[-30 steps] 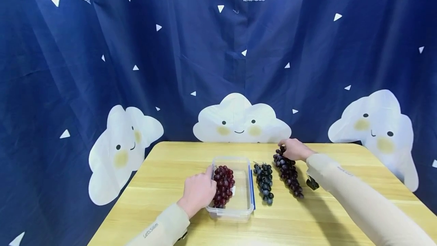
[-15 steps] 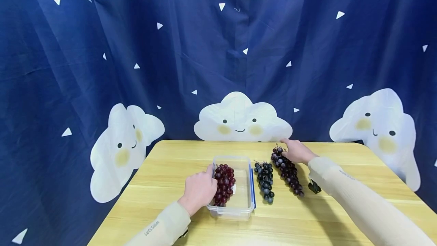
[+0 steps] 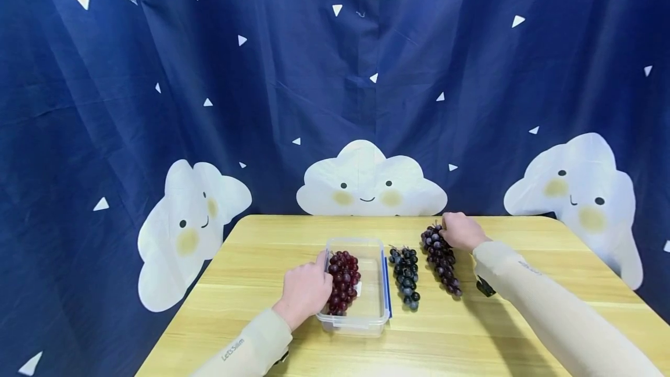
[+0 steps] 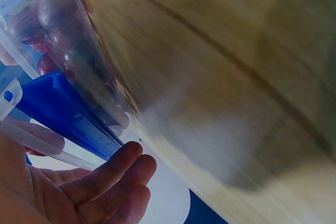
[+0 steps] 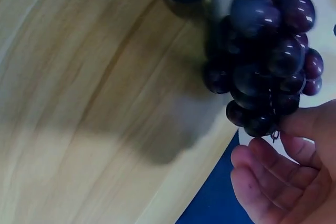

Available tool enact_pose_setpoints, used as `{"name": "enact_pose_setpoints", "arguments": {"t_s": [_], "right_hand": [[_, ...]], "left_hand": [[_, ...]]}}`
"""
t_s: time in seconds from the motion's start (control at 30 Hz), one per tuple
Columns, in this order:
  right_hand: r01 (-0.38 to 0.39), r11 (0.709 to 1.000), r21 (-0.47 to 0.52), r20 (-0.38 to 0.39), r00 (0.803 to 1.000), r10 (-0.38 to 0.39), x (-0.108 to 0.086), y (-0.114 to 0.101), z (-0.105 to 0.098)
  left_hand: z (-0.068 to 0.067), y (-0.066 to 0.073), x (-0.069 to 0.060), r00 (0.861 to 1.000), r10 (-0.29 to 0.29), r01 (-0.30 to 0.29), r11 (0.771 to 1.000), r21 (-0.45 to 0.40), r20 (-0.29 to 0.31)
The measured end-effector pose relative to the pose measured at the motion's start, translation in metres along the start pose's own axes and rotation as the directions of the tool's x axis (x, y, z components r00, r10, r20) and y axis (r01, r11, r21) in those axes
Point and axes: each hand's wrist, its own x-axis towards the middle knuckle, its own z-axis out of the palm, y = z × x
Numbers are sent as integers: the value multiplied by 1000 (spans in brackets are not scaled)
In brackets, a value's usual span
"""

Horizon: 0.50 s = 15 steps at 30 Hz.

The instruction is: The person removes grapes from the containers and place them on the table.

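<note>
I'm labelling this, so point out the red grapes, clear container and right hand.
Red grapes [image 3: 344, 281], head view, middle of the bunch.
Clear container [image 3: 361, 324], head view, near rim.
Right hand [image 3: 463, 231], head view, its back.

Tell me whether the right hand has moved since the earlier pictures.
Yes, slightly to the right: in the head view, the right hand now sits farther right against the middle white smiling cloud printed on the navy fabric curtain.

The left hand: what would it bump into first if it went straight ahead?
The clear box: the left hand touches its side. Next, probably the red grapes, but depth is unclear.
</note>
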Motion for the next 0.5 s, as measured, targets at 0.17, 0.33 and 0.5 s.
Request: {"name": "enact_pose_setpoints", "arguments": {"t_s": [0.17, 0.33, 0.5], "right_hand": [[-5, 999, -36, -39, 999, 3, -4, -1, 3], [-41, 999, -18, 7, 999, 41, -9, -7, 4], [-91, 996, 12, 105, 990, 89, -18, -18, 6]], "left_hand": [[1, 0, 0, 1000, -2, 2, 1000, 6, 4], [1, 0, 0, 1000, 1, -1, 1000, 15, 0], [0, -1, 0, 1000, 10, -10, 1000, 9, -9]]}}
